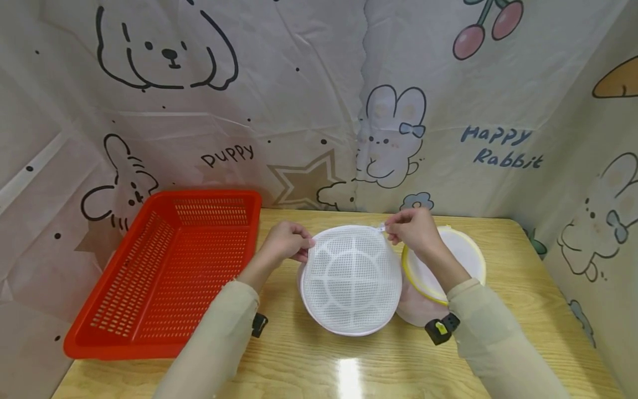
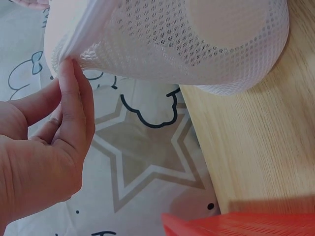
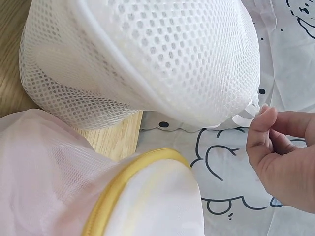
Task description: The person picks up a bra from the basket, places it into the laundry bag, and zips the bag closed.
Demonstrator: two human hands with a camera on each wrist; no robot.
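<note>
A round white mesh laundry bag [image 1: 351, 282] stands on the table between both hands, its disc-shaped top tilted toward me. At the upper left of its rim, my left hand [image 1: 289, 241] pinches the edge. The left wrist view shows thumb and fingertips of the left hand [image 2: 51, 137] squeezing the mesh bag's [image 2: 162, 44] border. My right hand [image 1: 418, 228] pinches a small white tab [image 1: 381, 228] at the upper right of the rim. In the right wrist view the tab [image 3: 245, 117] sits at the thumb and fingertips of the right hand [image 3: 283, 152].
Right of the white bag, partly behind my right forearm, stands a pale pink mesh bag with a yellow-edged lid [image 1: 466, 257]. A large red plastic basket [image 1: 199, 238] fills the table's left side. Behind the wooden table [image 1: 309, 360] hangs a printed cloth [image 1: 299, 122].
</note>
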